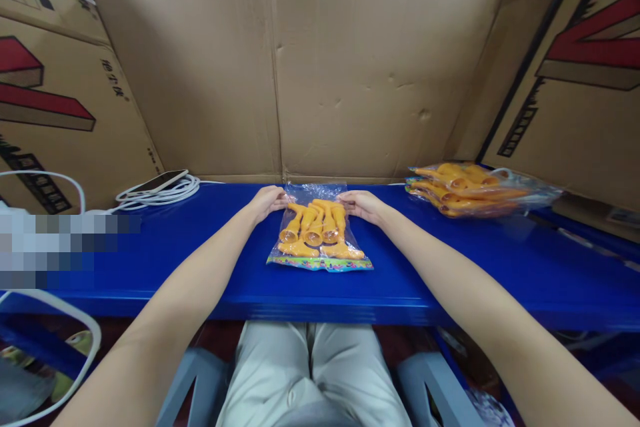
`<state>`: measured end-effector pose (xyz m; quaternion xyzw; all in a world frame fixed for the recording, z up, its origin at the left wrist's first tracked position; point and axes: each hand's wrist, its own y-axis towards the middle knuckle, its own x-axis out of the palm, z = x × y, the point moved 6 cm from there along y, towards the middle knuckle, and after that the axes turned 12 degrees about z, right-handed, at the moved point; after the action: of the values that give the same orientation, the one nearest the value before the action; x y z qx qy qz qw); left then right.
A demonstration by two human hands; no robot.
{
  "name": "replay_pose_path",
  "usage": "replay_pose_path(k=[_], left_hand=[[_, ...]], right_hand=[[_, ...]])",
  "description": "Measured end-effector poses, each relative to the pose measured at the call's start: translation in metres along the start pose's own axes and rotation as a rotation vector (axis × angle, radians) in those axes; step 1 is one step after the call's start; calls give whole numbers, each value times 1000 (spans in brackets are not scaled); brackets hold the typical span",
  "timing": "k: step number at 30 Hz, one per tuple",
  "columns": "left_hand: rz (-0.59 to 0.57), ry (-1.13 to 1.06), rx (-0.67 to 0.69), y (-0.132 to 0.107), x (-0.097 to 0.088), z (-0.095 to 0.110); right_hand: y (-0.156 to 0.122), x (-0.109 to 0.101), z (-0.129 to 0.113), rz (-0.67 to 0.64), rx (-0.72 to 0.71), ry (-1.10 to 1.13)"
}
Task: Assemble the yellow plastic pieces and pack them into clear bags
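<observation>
A clear plastic bag [320,230] lies flat on the blue table in front of me, its colourful printed strip toward me. Inside it are several orange plastic pieces [314,232], some with flared, horn-like ends. My left hand [269,203] has its fingers closed on the bag's far left edge. At the far right edge, my right hand [363,204] pinches the plastic in the same way. The fingertips of both hands are partly hidden by the shiny film.
More bags of orange pieces [463,188] are stacked at the right. A phone [157,182] rests on a coiled white cable [163,195] at the left. Cardboard walls [370,80] enclose the back and sides of the blue table [200,267].
</observation>
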<state>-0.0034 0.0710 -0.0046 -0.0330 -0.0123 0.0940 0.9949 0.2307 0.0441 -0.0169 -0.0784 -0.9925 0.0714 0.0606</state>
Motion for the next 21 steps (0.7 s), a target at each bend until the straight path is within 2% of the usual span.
replay_pose_path(k=[3,10,14,17,21], left_hand=[[-83,34,14,-2,4,-2],[-143,140,62,0,0,-3],[-146,248,136,3,-1,0],[-117,415,268,5,0,4],[-84,761,618,2,5,16]], right_hand=[[1,1,0,-17,-12,3],[4,0,0,-34,-20,-36],[5,1,-5,-66,-103,-124],[9,1,-8,-76,-233,-279],[10,3,-19,-80,-532,-573]])
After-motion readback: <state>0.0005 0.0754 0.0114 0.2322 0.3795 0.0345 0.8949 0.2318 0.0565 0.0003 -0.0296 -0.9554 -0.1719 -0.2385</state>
